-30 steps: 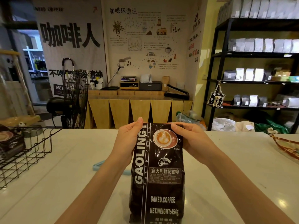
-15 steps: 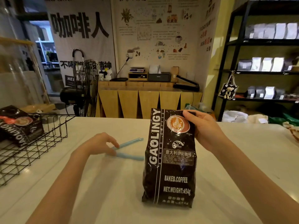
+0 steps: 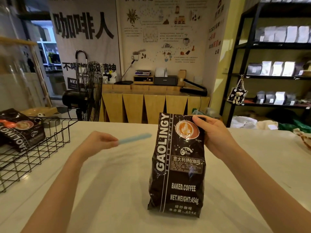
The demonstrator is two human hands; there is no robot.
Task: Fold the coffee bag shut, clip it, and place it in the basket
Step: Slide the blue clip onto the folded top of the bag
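Bag (image 3: 176,165) upright on worktop (image 3: 109,190), right hand (image 3: 213,137) pinching its folded top corner. Left hand (image 3: 99,142) fingers closed on blue clip (image 3: 134,138), blurred. Best: keep fold pinned, slide clip across whole fold. Wire basket (image 3: 33,152) at left holds another coffee bag (image 3: 20,130).

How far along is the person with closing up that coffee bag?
Partway. The fold looks done: the right hand pinches the top of the standing coffee bag shut. In hand now: the left hand holds the blue clip, clear of the bag. Left: clipping the fold and moving the bag into the wire basket, where another bag lies.
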